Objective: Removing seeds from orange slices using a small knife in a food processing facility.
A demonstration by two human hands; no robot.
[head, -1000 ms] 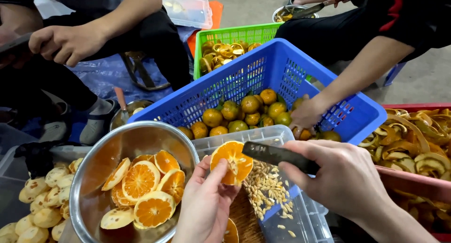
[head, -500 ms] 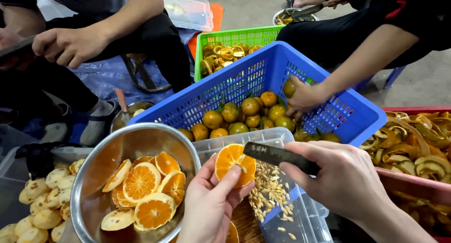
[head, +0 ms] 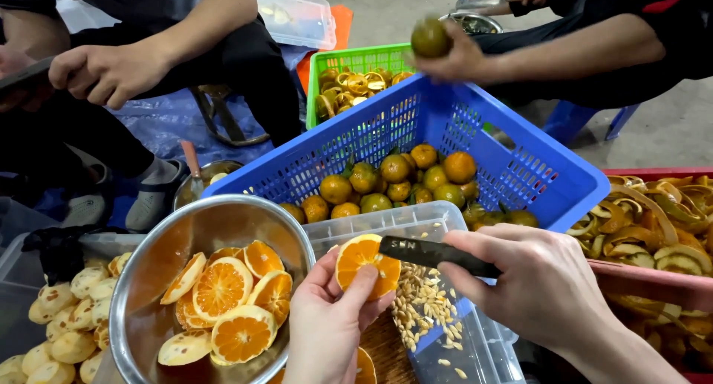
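My left hand [head: 327,317] holds a cut orange half [head: 362,264], flesh up, over a clear plastic box [head: 416,224] scattered with pale seeds [head: 423,313]. My right hand [head: 538,284] grips a black-handled knife [head: 431,253] whose handle end lies against the orange half. Left of my hands stands a steel bowl [head: 171,243] with several orange halves [head: 223,287] in it.
A blue basket [head: 520,161] of whole oranges sits behind the box. A co-worker's hand [head: 460,57] holds one orange above it. A green basket [head: 356,61] and a red tray [head: 653,235] hold peels. Peeled fruit [head: 59,324] fills a box at left. Another person sits at back left.
The co-worker's hand has lifted an orange out of the blue basket and raised it above the far rim. My hands, the orange half and knife have barely moved.
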